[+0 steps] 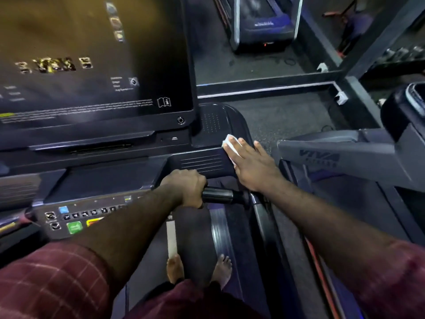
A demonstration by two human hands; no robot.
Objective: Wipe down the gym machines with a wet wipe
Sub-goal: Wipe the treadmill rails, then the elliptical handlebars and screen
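Observation:
I stand on a treadmill whose dark console (pixel 202 162) fills the left and middle of the view. My right hand (pixel 250 162) lies flat with straight fingers, pressing a white wet wipe (pixel 227 140) against the console's right end; most of the wipe is hidden under the fingers. My left hand (pixel 188 189) grips the black handlebar (pixel 218 195) just below the console, fingers curled round it.
A large dark touchscreen (pixel 92 65) rises at the upper left, with a button panel (pixel 73 217) below it. My bare feet (pixel 197 270) are on the belt. Another grey machine arm (pixel 333 155) juts in from the right. A second treadmill (pixel 259 24) stands beyond a floor rail.

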